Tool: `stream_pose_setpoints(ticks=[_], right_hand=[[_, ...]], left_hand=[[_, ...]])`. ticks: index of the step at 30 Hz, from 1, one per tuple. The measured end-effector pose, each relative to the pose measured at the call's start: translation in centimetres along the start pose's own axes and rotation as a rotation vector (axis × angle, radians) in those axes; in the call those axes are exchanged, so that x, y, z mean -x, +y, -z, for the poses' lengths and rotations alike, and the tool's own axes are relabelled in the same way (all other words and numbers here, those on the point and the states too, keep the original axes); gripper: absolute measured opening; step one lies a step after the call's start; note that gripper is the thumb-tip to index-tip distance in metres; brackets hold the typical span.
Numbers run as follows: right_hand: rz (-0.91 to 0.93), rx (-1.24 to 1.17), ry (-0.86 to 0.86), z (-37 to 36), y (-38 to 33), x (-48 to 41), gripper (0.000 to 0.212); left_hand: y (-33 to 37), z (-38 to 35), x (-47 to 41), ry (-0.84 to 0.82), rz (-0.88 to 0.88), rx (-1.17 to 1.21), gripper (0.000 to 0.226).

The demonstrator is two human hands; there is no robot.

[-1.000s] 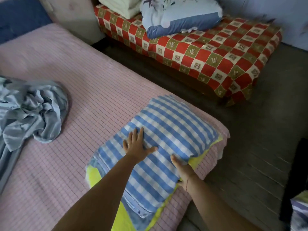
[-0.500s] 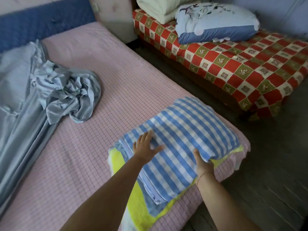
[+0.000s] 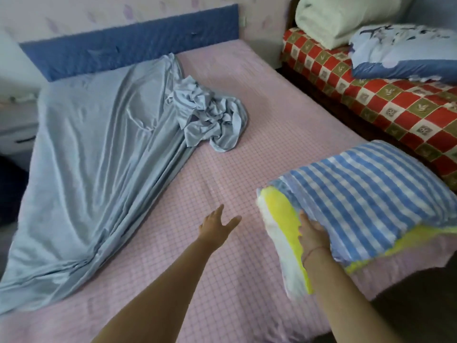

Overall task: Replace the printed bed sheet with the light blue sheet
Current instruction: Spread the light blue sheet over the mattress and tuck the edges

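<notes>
Pink bed (image 3: 272,134), light blue sheet (image 3: 99,169) beyond left hand (image 3: 217,229)

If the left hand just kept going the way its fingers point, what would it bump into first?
Probably the crumpled end of the light blue sheet, across bare pink checked bed cover. The left hand is open; its height is unclear, so it might touch the cover first.

Soft, even indoor light, moderately bright; source direction unclear. Faint sheen on folds of light blue sheet (image 3: 99,157). Floor (image 3: 420,308) at lower right nearly black, detail lost. Wide-angle bowing: headboard (image 3: 128,50) edge curves, bed (image 3: 247,268) sides splay. Overall slightly soft; yellow edge of folded bedding (image 3: 366,194) motion-smeared.
</notes>
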State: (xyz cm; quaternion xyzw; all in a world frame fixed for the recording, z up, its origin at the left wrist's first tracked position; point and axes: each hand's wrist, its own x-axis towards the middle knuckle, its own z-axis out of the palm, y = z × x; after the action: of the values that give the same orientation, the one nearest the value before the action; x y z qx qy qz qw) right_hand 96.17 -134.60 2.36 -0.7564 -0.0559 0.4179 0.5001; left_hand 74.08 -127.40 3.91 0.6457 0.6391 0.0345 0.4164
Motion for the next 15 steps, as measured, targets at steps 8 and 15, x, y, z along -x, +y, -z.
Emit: stream_pose_setpoints(ticks=[8, 15], right_hand=[[-0.147, 0.034, -0.436, -12.7, 3.9, 10.6, 0.052], [-0.289, 0.182, -0.639, -20.7, 8.2, 12.8, 0.054]], left_hand=[[-17.3, 8.3, 6.9, 0.167, 0.247, 0.291, 0.086], [-26.7, 10.1, 9.3, 0.398, 0.426, 0.671, 0.072]])
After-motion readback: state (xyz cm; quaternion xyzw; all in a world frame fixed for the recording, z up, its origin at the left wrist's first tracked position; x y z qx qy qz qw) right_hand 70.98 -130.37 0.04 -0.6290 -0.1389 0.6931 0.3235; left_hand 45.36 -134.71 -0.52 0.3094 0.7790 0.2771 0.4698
